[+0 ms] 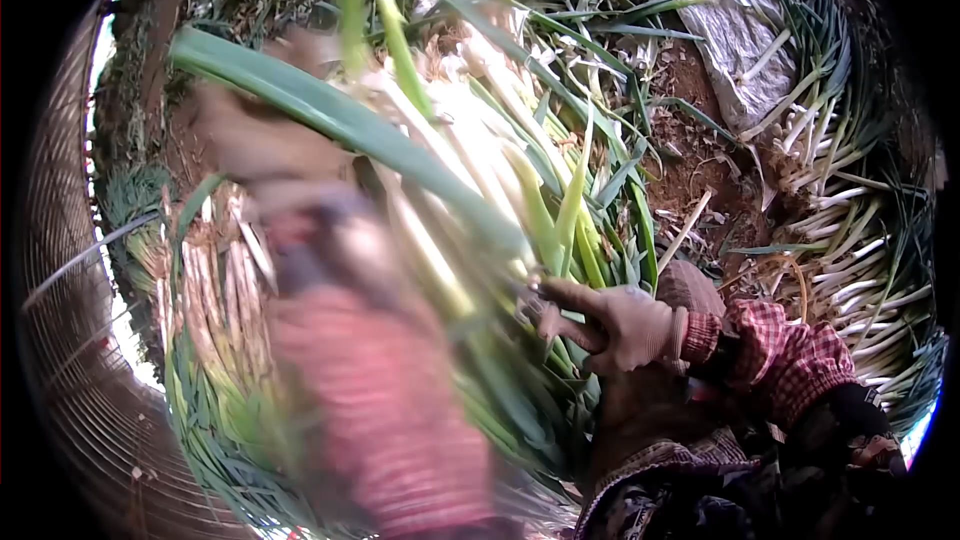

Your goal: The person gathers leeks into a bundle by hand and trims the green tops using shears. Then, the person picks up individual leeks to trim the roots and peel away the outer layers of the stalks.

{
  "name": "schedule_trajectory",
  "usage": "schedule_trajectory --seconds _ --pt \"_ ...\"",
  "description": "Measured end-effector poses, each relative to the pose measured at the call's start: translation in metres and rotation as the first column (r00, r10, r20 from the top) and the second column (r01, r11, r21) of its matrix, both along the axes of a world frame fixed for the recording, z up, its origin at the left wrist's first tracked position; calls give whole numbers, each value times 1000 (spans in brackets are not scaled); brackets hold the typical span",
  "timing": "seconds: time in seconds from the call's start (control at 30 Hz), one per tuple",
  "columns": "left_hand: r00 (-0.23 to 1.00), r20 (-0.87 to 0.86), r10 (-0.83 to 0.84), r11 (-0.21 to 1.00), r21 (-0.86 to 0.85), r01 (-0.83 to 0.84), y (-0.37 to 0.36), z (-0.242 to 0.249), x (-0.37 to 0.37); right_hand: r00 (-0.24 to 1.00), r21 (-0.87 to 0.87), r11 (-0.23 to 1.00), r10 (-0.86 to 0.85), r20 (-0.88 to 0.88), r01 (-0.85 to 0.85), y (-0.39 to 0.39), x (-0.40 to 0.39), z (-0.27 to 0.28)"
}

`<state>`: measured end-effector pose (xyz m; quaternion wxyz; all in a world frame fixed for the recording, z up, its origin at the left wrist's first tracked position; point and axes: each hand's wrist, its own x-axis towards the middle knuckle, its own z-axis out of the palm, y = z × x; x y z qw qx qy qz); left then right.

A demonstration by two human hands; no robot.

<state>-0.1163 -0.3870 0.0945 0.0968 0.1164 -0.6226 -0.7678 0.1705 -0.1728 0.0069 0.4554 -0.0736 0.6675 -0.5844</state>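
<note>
My left hand [270, 140], in a tan glove, is badly smeared by motion over the left side of the pile; its fingers cannot be made out. My right hand [635, 325], gloved too, is low at the centre, thumb and fingers closed at the lower end of a broad green leek leaf [350, 135]. That leaf slants across the view in front of my left hand. Beneath lies a heap of leeks [470, 160] with white shafts and root ends pointing up and away. Some green stalks at the top are blurred.
Another bundle of leeks [225, 290] lies at the left, beside a ribbed curved wall [80, 340]. More leeks [840, 270] form a row on the right. A silvery sheet [720, 20] covers soil at the upper right, with leaf scraps [690, 160] around.
</note>
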Motion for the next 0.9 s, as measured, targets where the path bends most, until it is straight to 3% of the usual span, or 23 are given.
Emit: schedule_trajectory --seconds 0.03,0.07,0.1,0.13,0.17,0.2,0.27,0.3,0.33,0.37,0.43,0.5,0.6,0.63,0.67,0.77,0.83,0.87,0.9 --pt "956 143 -256 965 99 244 -26 -50 21 998 2 1000 -4 -65 4 -1 7 -4" --pt "948 285 140 935 276 -221 25 -56 66 994 -2 1000 -4 -111 4 -4 10 -11" --pt "889 390 238 929 175 -326 23 -88 93 988 -1 1000 -2 -156 2 -6 12 -17" --pt "848 446 287 948 -3 -320 15 -112 123 990 26 1000 -7 -138 11 -9 5 -19" --pt "818 472 330 941 -238 -242 13 -121 158 993 52 999 -7 -116 13 -13 -7 -23" --pt "823 457 336 882 -459 -106 10 -126 187 967 34 984 -164 -193 174 -26 -23 -42" --pt "875 384 295 662 -743 103 2 -145 224 961 110 975 -168 -218 195 -32 -38 -47" --pt "937 291 192 527 -836 151 -10 -168 238 944 142 968 -159 -290 207 -31 -40 -45" --pt "908 365 208 384 -884 267 -10 -164 244 957 123 979 -127 -261 163 -28 -38 -42" --pt "875 428 227 229 -896 380 -10 -160 251 968 102 988 -92 -234 118 -23 -34 -40" --pt "910 394 128 -25 -916 400 -44 -169 263 990 113 993 -15 -143 32 -15 -20 -33" --pt "894 411 178 66 -912 406 -51 -137 264 990 135 985 114 -79 -103 -4 -4 -8" --pt "876 405 263 246 -906 345 -74 -123 274 993 30 993 113 31 -114 -4 28 0" --pt "869 402 288 299 -900 318 -80 -119 276 995 38 995 99 -33 -97 -7 29 -4" --pt "891 363 271 209 -926 314 -79 -124 276 992 45 996 81 -101 -77 -13 28 -8" --pt "961 276 32 -340 -901 270 -61 -125 269 984 102 994 50 -171 -33 -33 4 -16" --pt "914 393 -104 -376 -866 329 -79 -146 268 987 169 984 78 -141 -53 -44 -21 -19" --pt "917 379 -122 -357 -879 316 -72 -143 267 986 162 986 68 -151 -44 -47 -33 -19" --pt "877 479 -44 -433 -800 415 -67 -140 265 985 151 988 57 -162 -33 -50 -45 -17"
